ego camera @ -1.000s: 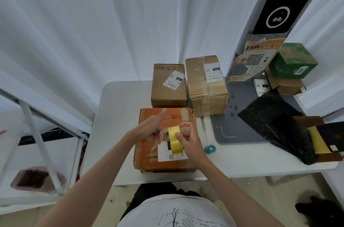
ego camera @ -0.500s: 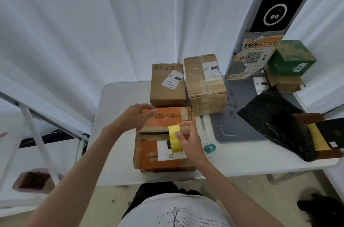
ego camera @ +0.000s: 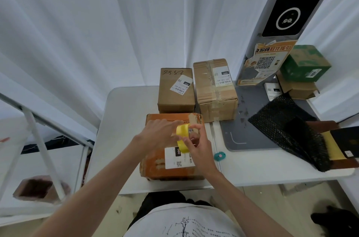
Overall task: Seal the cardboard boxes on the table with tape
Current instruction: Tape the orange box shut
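Left hand (ego camera: 159, 133) has come back from the far-left corner of the orange box (ego camera: 155, 161) to the yellow tape roll (ego camera: 182, 139), fingers now curled at the roll's top edge, prob. picking for the loose end; whether it actually pinches tape I can't tell. Right hand (ego camera: 198, 149) grips the roll from its right side, fingers wrapped round it, w/ the roll held just above the box top near the white shipping label (ego camera: 179, 157). Box sits at the tabletop's near edge, approx centre. To do this well: steady the roll w/ the right, peel the end cleanly w/ the left, stick it past the far edge of the seam, then pull straight along the flaps & press flat. Two more brown cardboard boxes (ego camera: 176, 91) stand at the far edge, touching side by side. White table (ego camera: 120, 120) also carries a grey mat (ego camera: 233, 135), black mesh bag (ego camera: 287, 128), small teal cutter (ego camera: 220, 156) just right of the box. White curtains (ego camera: 97, 23) hang behind; a black kiosk panel (ego camera: 285, 3) stands at far right.
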Demonstrator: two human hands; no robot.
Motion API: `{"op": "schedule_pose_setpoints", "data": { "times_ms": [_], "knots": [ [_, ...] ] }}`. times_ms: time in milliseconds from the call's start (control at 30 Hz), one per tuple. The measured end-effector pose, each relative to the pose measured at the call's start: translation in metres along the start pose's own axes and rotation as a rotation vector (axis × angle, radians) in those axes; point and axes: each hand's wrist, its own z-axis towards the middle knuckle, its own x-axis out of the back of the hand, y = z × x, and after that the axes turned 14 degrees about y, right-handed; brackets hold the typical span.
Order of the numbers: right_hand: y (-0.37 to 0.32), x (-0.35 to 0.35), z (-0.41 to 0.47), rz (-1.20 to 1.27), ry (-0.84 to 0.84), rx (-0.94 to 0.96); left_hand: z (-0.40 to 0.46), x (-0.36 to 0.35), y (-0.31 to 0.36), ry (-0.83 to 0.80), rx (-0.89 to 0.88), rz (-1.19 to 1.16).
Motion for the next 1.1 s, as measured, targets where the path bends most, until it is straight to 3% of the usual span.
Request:
{"op": "schedule_pose_setpoints", "data": {
  "times_ms": [533, 767, 1100],
  "knots": [
    [-0.005, 0.003, 0.000, 0.009, 0.021, 0.053, -0.001, 0.000, 0.014, 0.406, 0.298, -0.321],
    [-0.007, 0.002, 0.000, -0.050, 0.007, 0.074, 0.003, 0.010, 0.008, 0.337, 0.268, -0.364],
    [-0.007, 0.004, 0.003, -0.082, -0.064, 0.024, 0.012, 0.011, 0.010, 0.256, 0.187, -0.238]
  ]
}}
